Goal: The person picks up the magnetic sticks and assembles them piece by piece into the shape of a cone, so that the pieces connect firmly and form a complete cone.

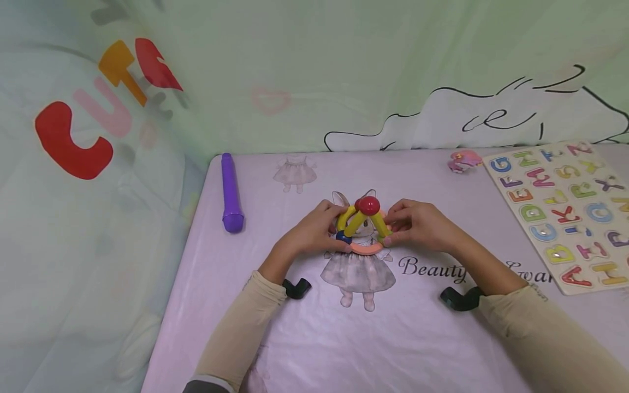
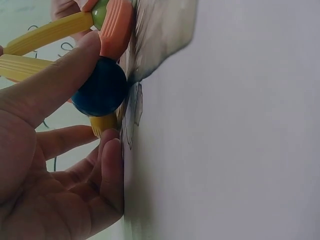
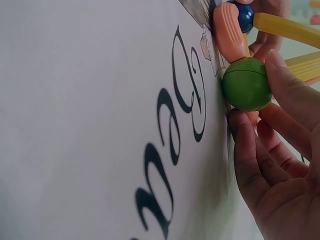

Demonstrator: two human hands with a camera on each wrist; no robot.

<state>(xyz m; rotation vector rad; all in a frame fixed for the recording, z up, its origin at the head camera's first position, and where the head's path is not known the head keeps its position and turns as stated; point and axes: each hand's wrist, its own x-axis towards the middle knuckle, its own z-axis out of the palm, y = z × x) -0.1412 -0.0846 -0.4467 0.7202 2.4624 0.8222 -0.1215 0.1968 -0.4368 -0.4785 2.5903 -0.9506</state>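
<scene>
A ball-and-stick building toy (image 1: pixel 365 224) stands on the table between both hands, with a red ball (image 1: pixel 369 206) at its top. Yellow sticks (image 1: pixel 356 224) slope down from that ball, and a curved orange stick (image 1: pixel 366 249) lies along the near side of the base. My left hand (image 1: pixel 321 228) grips the left corner, thumb on the blue ball (image 2: pixel 100 90) and fingertips by a short yellow end beneath. At the right corner, my right hand (image 1: pixel 417 226) pinches the green ball (image 3: pixel 247 84) between thumb and fingers. The far side is partly hidden.
A purple toy microphone (image 1: pixel 230 194) lies at the left. A wooden alphabet board (image 1: pixel 540 218) is at the right, with a small pink toy (image 1: pixel 464 161) beside its far corner. Dark curved pieces (image 1: pixel 461 299) sit by both cuffs. Printed curtains rise behind and at left.
</scene>
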